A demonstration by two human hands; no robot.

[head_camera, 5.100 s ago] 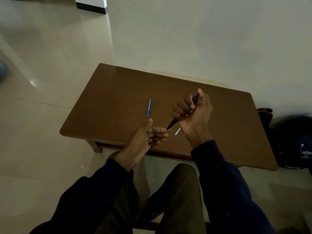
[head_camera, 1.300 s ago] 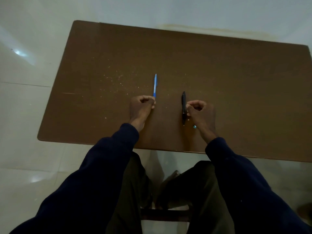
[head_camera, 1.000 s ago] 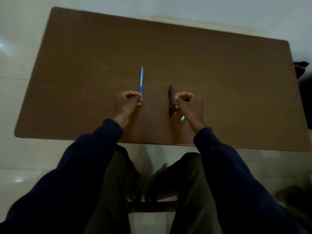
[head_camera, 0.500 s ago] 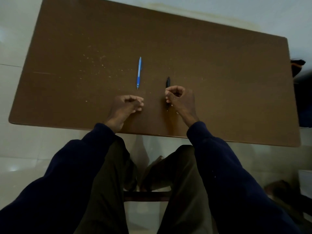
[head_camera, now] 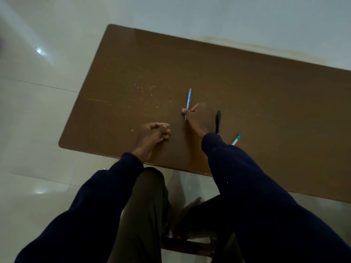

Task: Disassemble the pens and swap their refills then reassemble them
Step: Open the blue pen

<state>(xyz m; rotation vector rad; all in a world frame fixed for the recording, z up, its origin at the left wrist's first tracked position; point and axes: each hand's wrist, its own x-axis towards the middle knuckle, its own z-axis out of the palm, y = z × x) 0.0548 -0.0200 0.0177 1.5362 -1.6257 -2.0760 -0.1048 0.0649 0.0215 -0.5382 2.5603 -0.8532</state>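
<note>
A blue pen (head_camera: 188, 98) lies on the brown table (head_camera: 266, 92), pointing away from me. My right hand (head_camera: 199, 118) has reached over to it and pinches its near end between fingers and thumb. The black pen (head_camera: 218, 120) lies alone on the table just right of that hand. A small white and teal pen part (head_camera: 236, 139) rests further right, by my right sleeve. My left hand (head_camera: 152, 132) sits on the table to the left with its fingers curled, and nothing shows in it.
Pale specks (head_camera: 148, 93) dot the tabletop left of the blue pen. The table's near edge (head_camera: 114, 156) runs just in front of my knees. Glossy white floor tiles (head_camera: 38, 111) surround the table.
My right hand left the black pen on the table and moved left to take hold of the blue pen. My left hand stayed curled. The view swung left.
</note>
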